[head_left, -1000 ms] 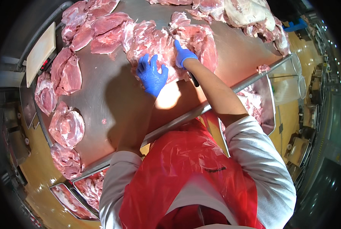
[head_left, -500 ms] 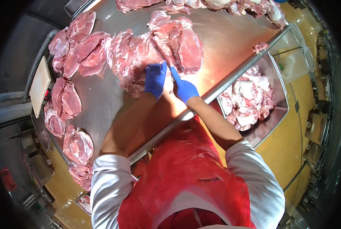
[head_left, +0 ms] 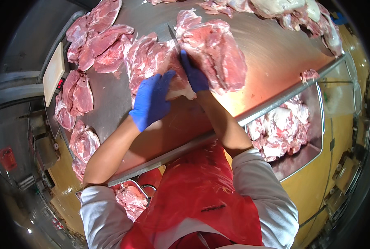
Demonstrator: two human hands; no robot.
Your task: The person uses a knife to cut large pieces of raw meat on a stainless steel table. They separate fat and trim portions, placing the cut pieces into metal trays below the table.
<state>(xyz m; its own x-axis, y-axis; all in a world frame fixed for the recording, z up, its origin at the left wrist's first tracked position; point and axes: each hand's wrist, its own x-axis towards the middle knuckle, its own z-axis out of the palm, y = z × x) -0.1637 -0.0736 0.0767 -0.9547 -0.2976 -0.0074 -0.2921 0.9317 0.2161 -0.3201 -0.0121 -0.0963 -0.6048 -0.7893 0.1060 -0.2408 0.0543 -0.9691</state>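
Note:
A large piece of raw pink meat (head_left: 216, 47) lies on the steel table (head_left: 276, 54) in front of me, with a deep cleft between its left and right parts. My right hand (head_left: 196, 76), in a blue glove, is closed on a knife (head_left: 173, 38). The handle is hidden in my fist; the dark blade points away from me, along the cleft. My left hand (head_left: 151, 99), gloved in blue too, rests on the near edge of the left part, fingers stretched out over the meat.
Raw meat cuts (head_left: 80, 92) line the table's left side, and more meat with pale fat (head_left: 276, 6) lies at the far edge. Below the right edge stands a steel bin (head_left: 294, 166) of trimmings. A scrap (head_left: 309, 75) sits by the rim. A white board (head_left: 53, 76) leans at left.
My right hand has pushed farther away, and the knife blade now shows in the cleft. My left hand has shifted left and its fingers have stretched out. The view has moved slightly.

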